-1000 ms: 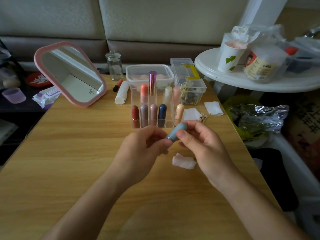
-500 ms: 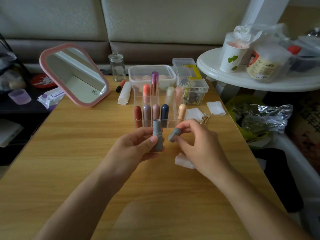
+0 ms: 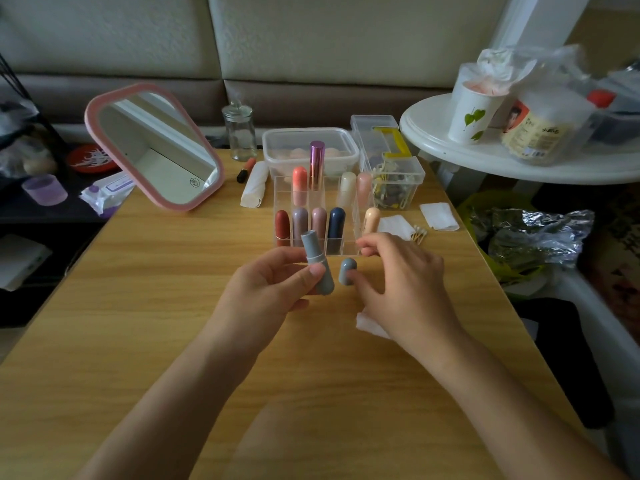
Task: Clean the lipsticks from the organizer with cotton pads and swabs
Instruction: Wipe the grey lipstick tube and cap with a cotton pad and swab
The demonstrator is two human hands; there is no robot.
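Observation:
My left hand (image 3: 273, 289) grips an uncapped grey lipstick (image 3: 317, 263), tilted, just in front of the clear organizer (image 3: 350, 249). Its grey cap (image 3: 347, 270) stands upright on the wooden table, beside my right thumb. My right hand (image 3: 405, 289) hovers over the table with fingers spread and holds nothing. The organizer holds several capped lipsticks, among them a red one (image 3: 282, 226) and a dark blue one (image 3: 336, 226). A used cotton pad (image 3: 369, 327) lies partly under my right hand. More cotton pads (image 3: 394, 225) and cotton swabs (image 3: 419, 233) lie right of the organizer.
A pink-framed mirror (image 3: 156, 147) stands at the back left. Behind the organizer are a glass jar (image 3: 239, 133), a plastic tub (image 3: 310, 147) and a clear box of small items (image 3: 394, 181). A white round side table (image 3: 485, 161) with cups stands at the right.
My right hand pulled the cap off the grey lipstick, set it upright on the table and let go. My left hand kept hold of the lipstick body.

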